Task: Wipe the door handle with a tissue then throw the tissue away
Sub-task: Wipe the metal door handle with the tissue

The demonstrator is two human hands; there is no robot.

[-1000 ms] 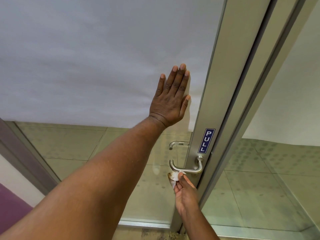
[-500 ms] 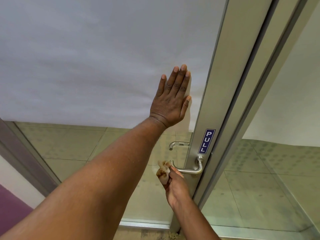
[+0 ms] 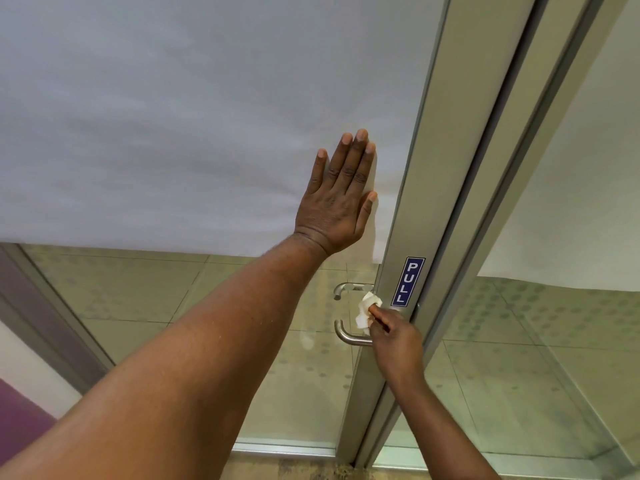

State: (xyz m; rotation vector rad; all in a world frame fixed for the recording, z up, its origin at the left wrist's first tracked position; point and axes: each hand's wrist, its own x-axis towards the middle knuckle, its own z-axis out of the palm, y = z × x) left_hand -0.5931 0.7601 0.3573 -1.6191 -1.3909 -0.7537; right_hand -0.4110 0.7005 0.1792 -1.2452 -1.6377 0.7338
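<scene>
A curved metal door handle (image 3: 348, 336) sticks out from the aluminium stile of a glass door, just below a blue PULL sticker (image 3: 408, 281). My right hand (image 3: 396, 341) pinches a crumpled white tissue (image 3: 367, 308) and holds it just above the handle's bar, close to the stile. My left hand (image 3: 341, 199) lies flat, fingers spread, on the frosted upper part of the glass, above the handle. A second handle (image 3: 346, 288) on the far side shows through the glass.
The door's aluminium stile (image 3: 436, 168) meets a second frame (image 3: 540, 140) and glass panel on the right. Tiled floor shows through the lower clear glass. A purple and white wall (image 3: 20, 386) stands at the lower left.
My right hand has carried the tissue from the free left end of the handle up and right, to a spot above the bar near the stile. My left hand has stayed pressed on the glass.
</scene>
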